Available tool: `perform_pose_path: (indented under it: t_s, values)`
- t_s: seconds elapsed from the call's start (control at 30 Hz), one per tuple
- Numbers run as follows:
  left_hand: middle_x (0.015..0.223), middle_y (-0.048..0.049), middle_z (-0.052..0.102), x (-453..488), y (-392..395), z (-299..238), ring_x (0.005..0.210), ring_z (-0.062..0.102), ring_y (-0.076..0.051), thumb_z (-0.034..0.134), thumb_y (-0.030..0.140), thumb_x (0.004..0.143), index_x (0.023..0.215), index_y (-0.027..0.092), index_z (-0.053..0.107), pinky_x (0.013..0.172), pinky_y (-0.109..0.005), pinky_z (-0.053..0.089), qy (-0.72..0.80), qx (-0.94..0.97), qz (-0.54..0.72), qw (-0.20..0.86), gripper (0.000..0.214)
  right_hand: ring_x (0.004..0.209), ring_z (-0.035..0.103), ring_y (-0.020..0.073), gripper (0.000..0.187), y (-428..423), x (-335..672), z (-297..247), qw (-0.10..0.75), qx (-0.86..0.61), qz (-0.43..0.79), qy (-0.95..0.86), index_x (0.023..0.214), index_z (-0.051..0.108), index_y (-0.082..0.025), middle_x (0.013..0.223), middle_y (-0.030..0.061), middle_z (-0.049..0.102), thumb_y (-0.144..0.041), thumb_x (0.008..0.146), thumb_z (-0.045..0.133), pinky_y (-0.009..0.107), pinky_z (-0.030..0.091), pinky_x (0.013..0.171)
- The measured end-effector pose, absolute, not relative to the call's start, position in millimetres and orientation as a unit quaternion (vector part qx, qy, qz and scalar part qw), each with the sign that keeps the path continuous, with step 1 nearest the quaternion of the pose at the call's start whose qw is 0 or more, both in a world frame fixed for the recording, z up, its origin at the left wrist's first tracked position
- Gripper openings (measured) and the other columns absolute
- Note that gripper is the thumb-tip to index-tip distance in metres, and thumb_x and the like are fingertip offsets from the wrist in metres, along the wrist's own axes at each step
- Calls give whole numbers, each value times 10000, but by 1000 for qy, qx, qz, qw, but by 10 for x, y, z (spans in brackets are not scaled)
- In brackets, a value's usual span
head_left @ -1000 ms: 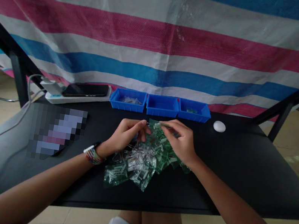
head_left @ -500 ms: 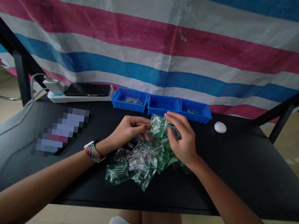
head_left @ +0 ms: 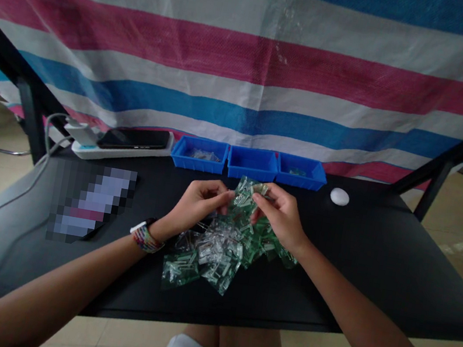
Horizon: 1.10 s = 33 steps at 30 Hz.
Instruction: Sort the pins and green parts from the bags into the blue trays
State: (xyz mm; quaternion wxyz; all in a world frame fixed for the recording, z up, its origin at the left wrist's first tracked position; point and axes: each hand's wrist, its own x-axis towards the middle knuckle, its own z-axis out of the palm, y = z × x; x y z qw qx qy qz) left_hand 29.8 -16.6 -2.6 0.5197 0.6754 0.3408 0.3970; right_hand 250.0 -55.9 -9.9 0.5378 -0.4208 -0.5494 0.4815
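A small green-tinted plastic bag (head_left: 243, 192) with pale slim pieces inside is held up between my two hands. My left hand (head_left: 204, 198) pinches its left edge between thumb and fingers. On the other side, my right hand (head_left: 282, 213) has its thumb and fingers closed on the bag's upper right part. Beneath them lies a loose pile of similar green bags (head_left: 182, 269), with clear bags (head_left: 217, 242) among them. What the pieces in the bags are is too small to tell.
Three blue bins stand along the back: the left bin (head_left: 197, 164) holds clear bags, the middle bin (head_left: 251, 174) is beside it, and the right bin (head_left: 301, 181) holds greenish bags. A white mouse (head_left: 339, 197), a power strip (head_left: 122, 153) with a phone (head_left: 135, 139), and a blurred-out phone (head_left: 96, 201) rest on the black table (head_left: 375, 269).
The fingers of my right hand have closed from a looser, spread pose onto the bag's upper right part. My left hand keeps its pinch almost in place.
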Motion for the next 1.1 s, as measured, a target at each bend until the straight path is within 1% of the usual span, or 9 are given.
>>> perform_pose_path:
  t_s: [0.1, 0.2, 0.33, 0.47, 0.67, 0.83, 0.93, 1.03, 1.1]
  values:
    - [547, -33, 677, 271, -145, -58, 525, 624, -116, 649, 527, 1008, 674, 143, 723, 571, -224, 477, 340, 673, 389, 529, 514, 569, 666, 136, 211, -578, 2529, -110, 551, -428, 400, -595, 1010, 713, -232, 818, -11, 683, -433, 959, 753, 282, 569, 527]
    - [566, -72, 710, 264, -131, -87, 537, 655, -137, 569, 578, 1038, 773, 110, 800, 589, -239, 504, 326, 653, 366, 578, 585, 709, 714, 158, 131, -619, 2548, -94, 542, -414, 259, -684, 1110, 756, -248, 941, 29, 734, -313, 1022, 684, 313, 611, 646]
    - [745, -149, 800, 288, -130, -93, 623, 725, -182, 613, 626, 999, 842, 79, 807, 611, -267, 559, 305, 611, 350, 641, 601, 1054, 745, 214, 264, -654, 2567, -84, 506, -362, 97, -777, 1211, 777, -283, 1150, 75, 754, -166, 1048, 607, 398, 632, 926]
    - [845, -157, 819, 305, -133, -69, 673, 744, -186, 704, 555, 961, 830, 90, 785, 615, -264, 576, 308, 607, 356, 639, 490, 1192, 712, 241, 363, -647, 2575, -129, 491, -352, 76, -794, 1278, 767, -329, 1291, 84, 712, -125, 1034, 593, 448, 632, 994]
    - [715, -75, 779, 310, -141, -12, 619, 721, -165, 770, 451, 913, 831, 141, 732, 610, -253, 579, 320, 619, 366, 617, 322, 1205, 711, 249, 399, -637, 2549, -128, 541, -388, 178, -725, 1314, 760, -345, 1453, 84, 648, -156, 1041, 540, 491, 611, 1061]
    - [733, -65, 788, 307, -164, 18, 612, 704, -157, 746, 487, 933, 866, 149, 732, 619, -256, 573, 322, 660, 353, 580, 345, 1065, 771, 245, 509, -591, 2547, -115, 536, -404, 478, -566, 1488, 619, -309, 1281, 93, 767, -388, 990, 694, 468, 652, 981]
    - [769, -58, 788, 321, -181, 3, 676, 730, -175, 749, 501, 936, 911, 148, 754, 657, -266, 588, 316, 678, 354, 561, 354, 982, 782, 230, 442, -577, 2526, -136, 511, -396, 552, -527, 1293, 740, -253, 1120, 76, 810, -451, 904, 810, 455, 648, 985]
    - [864, -67, 798, 335, -191, -38, 768, 754, -190, 765, 486, 934, 963, 147, 765, 726, -283, 605, 309, 683, 367, 551, 340, 936, 776, 222, 346, -576, 2494, -155, 516, -398, 549, -523, 1065, 802, -212, 1036, 68, 812, -468, 843, 868, 449, 675, 934]
    - [911, -75, 799, 333, -193, -63, 816, 755, -191, 762, 467, 945, 1007, 145, 758, 770, -289, 603, 306, 684, 381, 541, 328, 910, 772, 216, 325, -555, 2506, -151, 536, -405, 532, -516, 1028, 805, -208, 1009, 60, 808, -463, 837, 873, 437, 701, 868]
